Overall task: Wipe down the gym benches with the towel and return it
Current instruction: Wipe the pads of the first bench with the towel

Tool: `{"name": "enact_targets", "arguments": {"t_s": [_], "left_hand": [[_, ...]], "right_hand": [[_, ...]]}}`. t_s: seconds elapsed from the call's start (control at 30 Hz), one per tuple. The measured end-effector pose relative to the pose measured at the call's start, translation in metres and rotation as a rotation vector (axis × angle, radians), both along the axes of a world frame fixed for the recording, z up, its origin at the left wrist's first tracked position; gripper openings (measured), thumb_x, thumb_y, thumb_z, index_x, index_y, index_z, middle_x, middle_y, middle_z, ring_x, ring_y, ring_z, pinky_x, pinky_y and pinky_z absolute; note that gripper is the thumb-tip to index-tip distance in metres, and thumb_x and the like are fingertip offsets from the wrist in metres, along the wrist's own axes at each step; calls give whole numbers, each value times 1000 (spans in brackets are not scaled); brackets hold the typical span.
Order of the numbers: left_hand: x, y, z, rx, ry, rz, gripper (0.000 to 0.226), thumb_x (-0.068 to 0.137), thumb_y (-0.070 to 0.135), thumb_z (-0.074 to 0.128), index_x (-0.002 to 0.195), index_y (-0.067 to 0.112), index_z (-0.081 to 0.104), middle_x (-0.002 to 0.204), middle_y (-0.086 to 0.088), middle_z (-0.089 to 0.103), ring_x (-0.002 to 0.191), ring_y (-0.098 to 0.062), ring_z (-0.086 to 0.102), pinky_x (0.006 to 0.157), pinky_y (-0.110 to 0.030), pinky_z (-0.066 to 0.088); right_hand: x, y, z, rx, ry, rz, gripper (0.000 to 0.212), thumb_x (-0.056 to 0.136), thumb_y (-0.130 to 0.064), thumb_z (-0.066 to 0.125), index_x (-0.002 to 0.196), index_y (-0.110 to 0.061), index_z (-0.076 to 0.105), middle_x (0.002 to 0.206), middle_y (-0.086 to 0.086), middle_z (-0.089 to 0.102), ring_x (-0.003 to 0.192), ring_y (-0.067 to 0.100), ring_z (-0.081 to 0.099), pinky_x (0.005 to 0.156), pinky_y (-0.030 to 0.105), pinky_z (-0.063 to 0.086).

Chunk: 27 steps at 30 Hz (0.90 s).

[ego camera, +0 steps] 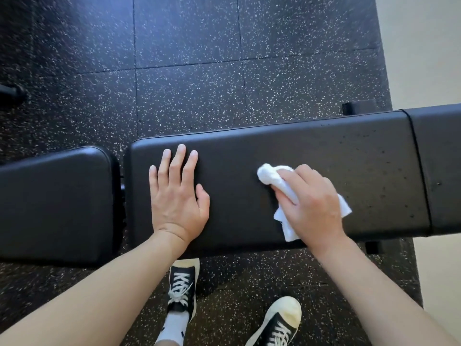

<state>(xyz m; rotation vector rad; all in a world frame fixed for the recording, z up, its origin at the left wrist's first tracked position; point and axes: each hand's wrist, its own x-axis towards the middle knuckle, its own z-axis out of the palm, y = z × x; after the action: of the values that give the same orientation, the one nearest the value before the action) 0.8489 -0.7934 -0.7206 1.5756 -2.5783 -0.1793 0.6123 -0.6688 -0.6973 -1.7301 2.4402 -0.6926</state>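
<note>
Clearly the left hand (175,196) lies flat, fingers straight, bracing on the long bench pad (361,176) left of centre. At right centre the right hand (311,206) grips the bunched white towel (269,177) against it. Best sweep overlapping strokes rightward over the speckled part, pressing evenly.
</note>
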Motion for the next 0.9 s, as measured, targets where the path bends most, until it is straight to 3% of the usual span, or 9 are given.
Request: {"name": "enact_targets", "arguments": {"t_s": [0.13, 0.23, 0.43, 0.53, 0.63, 0.73, 0.8, 0.9], "left_hand": [[0, -1, 2, 10, -6, -4, 70, 92, 33, 44, 160, 19, 38, 171, -6, 31, 159, -36, 24, 127, -61, 18], [1, -1, 3, 18, -7, 0, 69, 92, 32, 43, 160, 18, 39, 170, -7, 31, 158, -36, 25, 127, -61, 18], [-1, 0, 4, 28, -12, -4, 70, 92, 33, 42, 160, 19, 38, 171, -6, 31, 159, -35, 23, 128, -61, 17], [1, 0, 4, 25, -6, -5, 70, 92, 33, 41, 160, 19, 38, 171, -6, 30, 159, -35, 23, 128, -61, 17], [0, 0, 4, 26, 5, 4, 69, 92, 33, 40, 160, 18, 38, 170, -7, 31, 159, -37, 24, 127, -62, 17], [-1, -1, 5, 25, 2, 1, 69, 92, 33, 41, 160, 18, 39, 170, -7, 31, 158, -37, 25, 128, -61, 17], [-1, -1, 5, 26, 1, -5, 70, 92, 33, 42, 160, 18, 39, 170, -7, 31, 158, -37, 25, 128, -61, 17], [0, 0, 4, 29, 1, -5, 70, 92, 33, 42, 160, 18, 39, 171, -7, 31, 159, -36, 24, 128, -61, 16]], "right_hand": [[-43, 0, 1, -10, -23, -150, 12, 99, -21, 67, 104, -13, 75, 80, 3, 50, 68, 29, 52, 60, 50, 47], [-33, -48, 3, -2, -71, -243, 12, 96, -20, 68, 93, -9, 72, 83, 9, 56, 70, 34, 56, 63, 49, 48], [-16, -110, 9, 17, -66, -232, 24, 97, -30, 63, 85, -9, 62, 90, 12, 58, 77, 38, 57, 64, 41, 40], [12, -75, 15, 16, -40, -112, 13, 89, -21, 65, 86, -9, 65, 85, 13, 57, 73, 38, 58, 62, 47, 48], [32, 0, 11, 53, -63, 176, 10, 89, -13, 66, 97, -12, 71, 79, 2, 50, 65, 27, 46, 55, 43, 41], [-9, 50, 2, 48, 21, 341, 15, 98, -18, 63, 111, -18, 70, 83, -4, 44, 67, 23, 41, 57, 41, 36], [-52, 53, -3, 13, 80, 233, 17, 104, -26, 58, 109, -16, 70, 83, -3, 45, 67, 25, 44, 58, 43, 38], [-90, 22, -6, -4, 99, -87, 23, 105, -25, 57, 91, -9, 68, 77, 6, 50, 67, 31, 50, 58, 50, 44]]}}
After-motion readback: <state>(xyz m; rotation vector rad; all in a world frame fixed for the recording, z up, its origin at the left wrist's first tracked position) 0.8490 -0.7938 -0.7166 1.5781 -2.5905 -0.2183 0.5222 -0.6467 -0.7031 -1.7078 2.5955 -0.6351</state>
